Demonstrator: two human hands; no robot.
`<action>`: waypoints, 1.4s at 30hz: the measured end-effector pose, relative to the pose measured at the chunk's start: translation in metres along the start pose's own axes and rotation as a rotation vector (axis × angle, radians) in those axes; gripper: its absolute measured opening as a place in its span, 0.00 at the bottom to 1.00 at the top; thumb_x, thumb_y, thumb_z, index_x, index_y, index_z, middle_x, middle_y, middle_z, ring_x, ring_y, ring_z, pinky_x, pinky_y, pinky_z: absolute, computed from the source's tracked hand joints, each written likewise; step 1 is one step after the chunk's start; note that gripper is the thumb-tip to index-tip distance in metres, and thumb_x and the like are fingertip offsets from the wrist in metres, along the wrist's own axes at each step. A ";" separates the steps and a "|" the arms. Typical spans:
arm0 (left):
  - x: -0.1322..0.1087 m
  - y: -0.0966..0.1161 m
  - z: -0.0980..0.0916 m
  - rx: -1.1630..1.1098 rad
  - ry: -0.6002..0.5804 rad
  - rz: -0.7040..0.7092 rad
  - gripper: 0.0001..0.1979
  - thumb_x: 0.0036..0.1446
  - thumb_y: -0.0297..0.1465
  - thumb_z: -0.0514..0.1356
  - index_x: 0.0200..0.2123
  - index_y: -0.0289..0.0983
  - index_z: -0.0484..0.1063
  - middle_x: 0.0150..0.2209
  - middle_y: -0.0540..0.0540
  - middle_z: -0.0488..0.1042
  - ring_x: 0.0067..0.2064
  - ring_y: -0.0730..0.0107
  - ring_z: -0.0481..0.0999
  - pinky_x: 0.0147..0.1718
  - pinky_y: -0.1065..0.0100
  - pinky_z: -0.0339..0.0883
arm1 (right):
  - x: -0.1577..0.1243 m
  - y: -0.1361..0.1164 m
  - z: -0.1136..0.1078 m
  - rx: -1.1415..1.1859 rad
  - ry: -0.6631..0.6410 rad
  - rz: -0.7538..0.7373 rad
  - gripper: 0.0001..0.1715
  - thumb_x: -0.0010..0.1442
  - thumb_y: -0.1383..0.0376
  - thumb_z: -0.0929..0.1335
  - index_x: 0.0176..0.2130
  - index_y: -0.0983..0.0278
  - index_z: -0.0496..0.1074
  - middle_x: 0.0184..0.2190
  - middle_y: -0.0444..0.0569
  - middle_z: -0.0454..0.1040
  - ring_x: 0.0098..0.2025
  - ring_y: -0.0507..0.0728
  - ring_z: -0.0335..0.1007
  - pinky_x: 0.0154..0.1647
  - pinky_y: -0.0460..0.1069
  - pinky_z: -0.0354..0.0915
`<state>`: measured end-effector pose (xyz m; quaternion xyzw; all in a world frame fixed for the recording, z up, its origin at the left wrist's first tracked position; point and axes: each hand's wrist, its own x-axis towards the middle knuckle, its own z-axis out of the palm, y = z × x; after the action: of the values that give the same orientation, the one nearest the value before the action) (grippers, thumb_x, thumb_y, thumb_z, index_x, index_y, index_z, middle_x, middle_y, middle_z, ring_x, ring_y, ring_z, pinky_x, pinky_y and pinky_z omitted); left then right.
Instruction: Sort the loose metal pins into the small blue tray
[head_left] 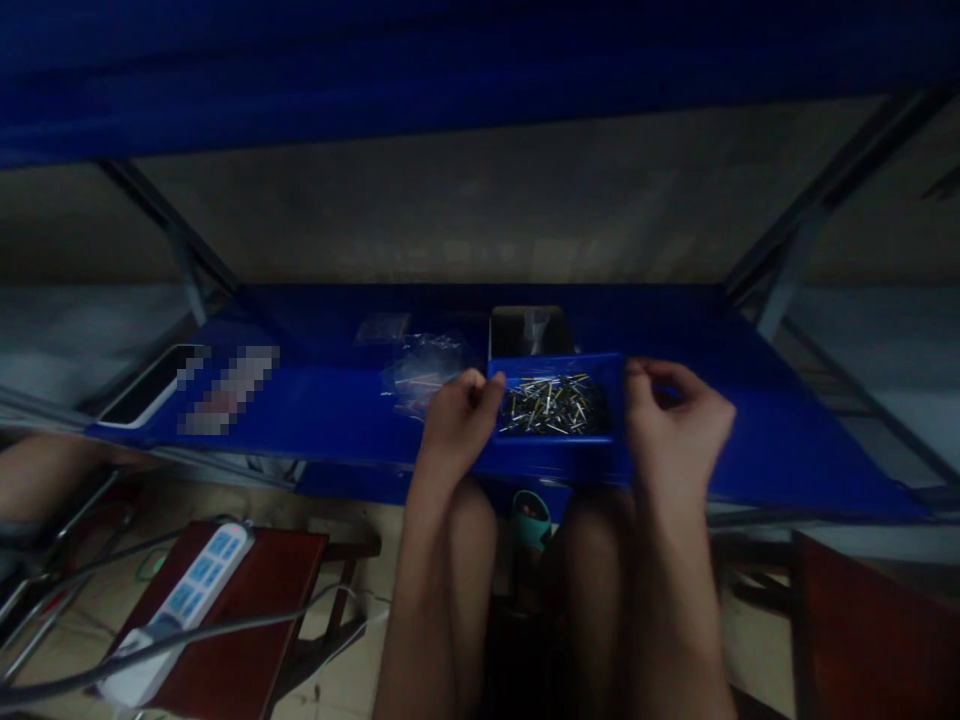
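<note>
A small blue tray (615, 372) full of several thin metal pins (553, 404) sits on the blue table (315, 415) in front of me. My left hand (457, 420) is closed in a pinch at the tray's left rim, gripping its edge. My right hand (675, 415) curls its fingers around the tray's right rim. Both forearms reach up from below the table edge.
Clear plastic bags (424, 370) lie left of the tray, a dark box (525, 330) stands behind it, and a phone (150, 385) lies far left. A white power strip (187, 595) rests on a red stool (247, 620) below. Metal frame legs rise at both sides.
</note>
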<state>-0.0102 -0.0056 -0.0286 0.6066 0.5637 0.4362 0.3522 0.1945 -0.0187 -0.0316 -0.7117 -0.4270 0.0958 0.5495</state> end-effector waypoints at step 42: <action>-0.004 -0.001 -0.027 0.103 0.343 0.020 0.16 0.67 0.43 0.58 0.30 0.40 0.71 0.24 0.51 0.70 0.26 0.69 0.69 0.29 0.67 0.59 | -0.002 0.007 -0.002 -0.213 -0.239 -0.118 0.21 0.63 0.53 0.66 0.42 0.64 0.81 0.34 0.55 0.81 0.33 0.60 0.73 0.35 0.52 0.62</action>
<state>-0.0357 -0.0112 -0.0204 0.5461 0.6311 0.5071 0.2153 0.1979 -0.0213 -0.0375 -0.7231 -0.5381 0.1014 0.4210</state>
